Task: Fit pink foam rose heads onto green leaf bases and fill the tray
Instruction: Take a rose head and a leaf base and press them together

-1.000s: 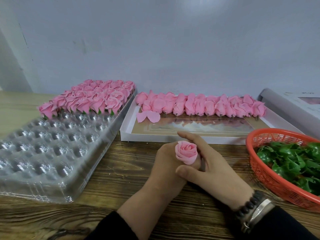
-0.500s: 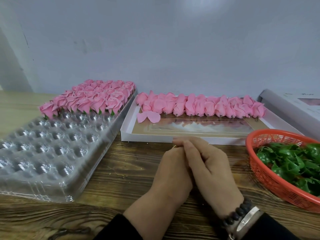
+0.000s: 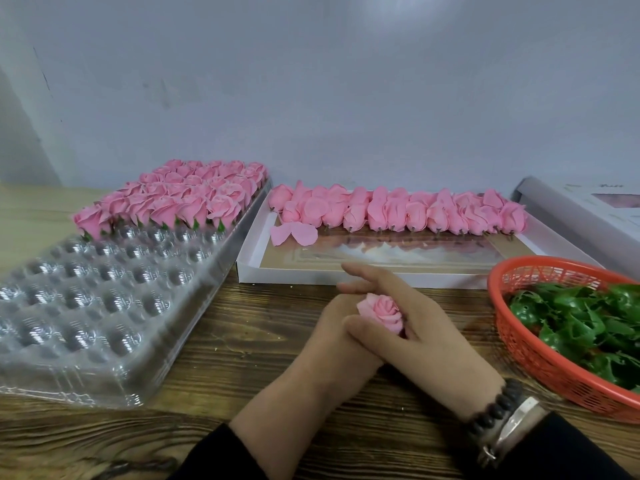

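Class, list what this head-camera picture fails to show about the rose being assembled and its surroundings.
- Leaf base under the held rose: hidden by the left hand and right hand.
- Orange basket: cut off by the right edge.
- Clear tray: near cells blurred, left end cut off.

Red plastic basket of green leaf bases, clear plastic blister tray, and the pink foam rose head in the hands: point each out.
Red plastic basket (image 3: 519,336): head view, on its near-left mesh wall.
Clear plastic blister tray (image 3: 104,306): head view, on an empty pocket.
Pink foam rose head (image 3: 382,311): head view, on its spiralled petal top.
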{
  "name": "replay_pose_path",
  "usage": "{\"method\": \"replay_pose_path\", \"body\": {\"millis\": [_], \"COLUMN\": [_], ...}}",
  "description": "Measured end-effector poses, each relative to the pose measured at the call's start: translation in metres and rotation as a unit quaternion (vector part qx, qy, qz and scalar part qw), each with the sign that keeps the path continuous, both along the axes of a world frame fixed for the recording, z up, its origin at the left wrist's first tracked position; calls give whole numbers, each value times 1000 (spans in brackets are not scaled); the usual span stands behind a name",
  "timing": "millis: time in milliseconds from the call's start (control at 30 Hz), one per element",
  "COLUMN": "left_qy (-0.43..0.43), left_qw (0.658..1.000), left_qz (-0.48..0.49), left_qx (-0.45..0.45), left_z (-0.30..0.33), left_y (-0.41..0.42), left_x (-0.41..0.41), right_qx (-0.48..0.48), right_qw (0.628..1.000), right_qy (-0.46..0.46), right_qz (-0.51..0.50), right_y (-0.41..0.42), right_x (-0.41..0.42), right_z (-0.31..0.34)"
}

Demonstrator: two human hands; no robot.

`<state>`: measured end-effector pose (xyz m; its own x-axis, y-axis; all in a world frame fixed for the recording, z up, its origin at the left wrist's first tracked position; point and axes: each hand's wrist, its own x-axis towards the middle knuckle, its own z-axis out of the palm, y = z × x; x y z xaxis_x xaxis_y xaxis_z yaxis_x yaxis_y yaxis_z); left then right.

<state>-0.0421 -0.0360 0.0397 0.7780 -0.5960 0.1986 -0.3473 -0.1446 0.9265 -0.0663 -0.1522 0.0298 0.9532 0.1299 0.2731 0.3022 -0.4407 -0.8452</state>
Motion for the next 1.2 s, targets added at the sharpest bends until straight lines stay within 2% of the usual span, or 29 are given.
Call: {"method": "replay_pose_path", "body": {"millis": [100,167,300,367,467,500,567,667,700,767,867,933,1033,1200], "left_qy": [-24,-41,-76,-112,-207,-222,-183,16,74,121,127,100,41,-8], "left_qw": [999,997,988,980,958,955,968,997,996,992,989,991,998,998], "left_qz": [37,65,135,153,149,144,126,68,50,19,-19,-25,-26,56], "left_qx": [-31,-21,7,51,130,132,113,25,5,28,70,82,40,-21], "left_z": [-5,-9,-17,-17,-15,-14,-12,-8,-7,-6,-4,-1,2,-4], "left_y": [-1,0,-2,-5,-13,-14,-15,-14,-12,-7,-3,-1,1,2], "left_x": [4,7,8,6,3,2,1,-1,-2,-4,-8,-8,-4,5], "right_qx": [21,52,131,155,108,87,58,49,63,71,-16,-14,-32,47], "right_qw": [999,998,989,979,977,977,981,994,996,997,999,998,999,999], "right_qy": [37,27,-65,-110,-142,-144,-137,-73,-38,12,11,22,-14,17], "right_qz": [5,10,-30,-67,-120,-129,-128,-70,-43,1,38,56,40,16], "right_y": [-4,-2,9,14,22,23,19,9,8,7,6,5,0,-4], "right_x": [1,0,-3,-4,-3,-3,-1,0,-1,-5,-8,-8,-4,0], "right_z": [-4,-5,-4,-4,-6,-6,-5,0,3,8,10,11,7,-3]}}
